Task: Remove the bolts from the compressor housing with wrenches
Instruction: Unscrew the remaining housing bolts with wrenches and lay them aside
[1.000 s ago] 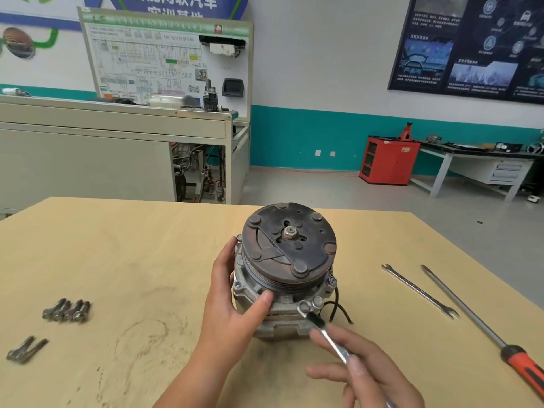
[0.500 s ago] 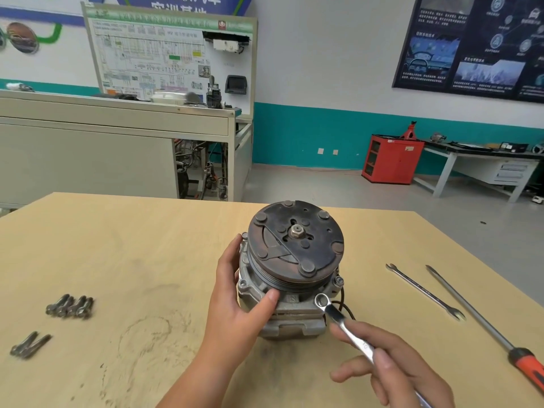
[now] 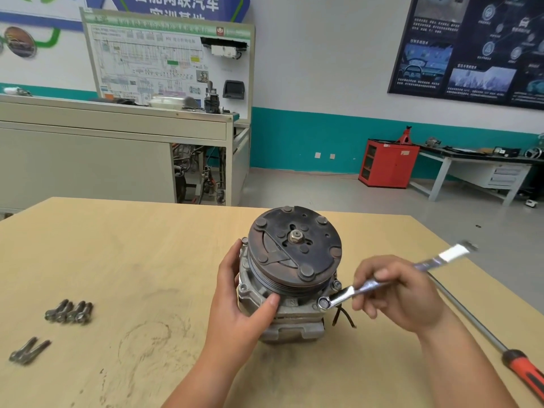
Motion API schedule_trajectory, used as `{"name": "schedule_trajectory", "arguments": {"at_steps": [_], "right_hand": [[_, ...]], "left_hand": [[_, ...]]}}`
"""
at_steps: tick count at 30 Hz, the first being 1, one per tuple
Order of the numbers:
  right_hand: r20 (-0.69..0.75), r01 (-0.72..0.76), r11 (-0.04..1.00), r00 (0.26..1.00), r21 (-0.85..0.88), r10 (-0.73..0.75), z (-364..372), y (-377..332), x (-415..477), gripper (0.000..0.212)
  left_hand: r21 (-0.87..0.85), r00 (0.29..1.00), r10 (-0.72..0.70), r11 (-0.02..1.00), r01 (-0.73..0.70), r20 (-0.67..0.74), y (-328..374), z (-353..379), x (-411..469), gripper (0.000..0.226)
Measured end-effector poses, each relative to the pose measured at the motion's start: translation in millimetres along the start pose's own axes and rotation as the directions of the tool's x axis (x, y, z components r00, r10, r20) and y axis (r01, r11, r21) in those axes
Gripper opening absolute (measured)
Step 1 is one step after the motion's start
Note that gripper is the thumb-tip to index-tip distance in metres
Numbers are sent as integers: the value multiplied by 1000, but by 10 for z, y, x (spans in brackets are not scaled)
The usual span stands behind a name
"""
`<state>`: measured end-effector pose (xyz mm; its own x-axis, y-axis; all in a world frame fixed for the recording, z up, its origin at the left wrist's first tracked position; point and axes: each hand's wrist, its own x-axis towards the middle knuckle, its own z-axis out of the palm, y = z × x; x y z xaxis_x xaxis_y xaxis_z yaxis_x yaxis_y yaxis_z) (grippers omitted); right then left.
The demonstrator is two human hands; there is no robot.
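Bolts [image 3: 69, 312] already out lie on the table [image 3: 117, 245] well to the left of our left hand [image 3: 244, 313]: a row of four, and a blurred pair [image 3: 28, 350] nearer us. Our left hand grips the compressor [image 3: 290, 316], with the fingers curled round its side and the thumb pressed on the front of the housing. This braces it with the pulley [image 3: 294, 248] tilted toward us.

Just right of that thumb, a seated bolt [image 3: 323, 303] sits inside the ring end of the wrench [image 3: 346, 295]. Another bolt head [image 3: 335, 285] shows just above the ring. The wrench runs up and to the right through our right hand [image 3: 394, 295], which pinches its shank, and the free end sticks out beyond the knuckles. A screwdriver [image 3: 485, 331] lies to the right of that hand.

We judge that we are loosening this bolt. Next we need to swing the handle while the left hand resists the twist. The ring has to stay square on the head so it does not slip off.
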<state>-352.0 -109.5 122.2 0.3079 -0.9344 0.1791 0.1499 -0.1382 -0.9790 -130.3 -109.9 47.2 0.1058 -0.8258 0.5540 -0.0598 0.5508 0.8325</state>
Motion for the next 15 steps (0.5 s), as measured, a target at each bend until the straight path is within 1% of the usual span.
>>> {"name": "schedule_trajectory", "arguments": {"at_steps": [2, 3, 4, 5, 6, 7, 8, 9, 10, 11, 12, 13, 14, 15], "right_hand": [[116, -47, 998, 992, 44, 42, -52, -5, 137, 35], [155, -40, 996, 988, 81, 27, -65, 7, 151, 38], [191, -27, 986, 982, 162, -4, -87, 31, 148, 36], [227, -13, 957, 972, 291, -56, -112, 78, 126, 33], [269, -6, 894, 954, 449, -128, -119, 139, 64, 31], [246, 32, 819, 947, 573, -209, -100, 193, -25, 33], [157, 95, 769, 956, 632, -248, -109, 219, -146, 37], [75, 116, 730, 972, 674, -224, -65, 271, -292, 39], [-8, 143, 729, 982, 670, -186, 5, 298, -374, 39], [-117, 224, 795, 974, 563, -192, 75, 359, -458, 38], [-171, 244, 843, 968, 480, -183, 174, 434, -546, 31], [-325, 271, 940, 925, 205, -196, 248, 442, -656, 23], [-396, 240, 970, 893, 20, -213, 330, 437, -732, 22], [-387, 222, 972, 892, -72, -232, 381, 454, -784, 30]], "left_hand": [[0, 1000, -2, 1000, 2, -2, 2, 2, -3, 79], [-3, 1000, -3, 1000, 3, -2, 3, 3, -5, 79], [-6, 1000, -4, 1000, 4, -2, 6, 3, -7, 79], [-8, 1000, -4, 1000, 4, -2, 9, 3, -6, 79], [-9, 1000, -3, 1000, 3, -4, 9, 3, -5, 79], [-7, 1000, -3, 1000, 3, -4, 6, 4, -4, 79], [-6, 1000, -3, 1000, 3, -3, 2, 4, -4, 80], [-6, 1000, -3, 1000, 3, 0, -1, 3, -6, 81], [-6, 1000, -3, 1000, 3, 2, -5, 3, -8, 83], [-5, 1000, -2, 1000, 2, 6, -12, 2, -11, 85], [-1, 1000, -2, 1000, 2, 9, -19, 0, -14, 87], [5, 1000, -4, 1000, 4, 14, -24, 0, -18, 89], [9, 1000, -7, 1000, 7, 19, -25, -1, -22, 90], [11, 1000, -10, 1000, 10, 22, -26, 1, -24, 91]]}}
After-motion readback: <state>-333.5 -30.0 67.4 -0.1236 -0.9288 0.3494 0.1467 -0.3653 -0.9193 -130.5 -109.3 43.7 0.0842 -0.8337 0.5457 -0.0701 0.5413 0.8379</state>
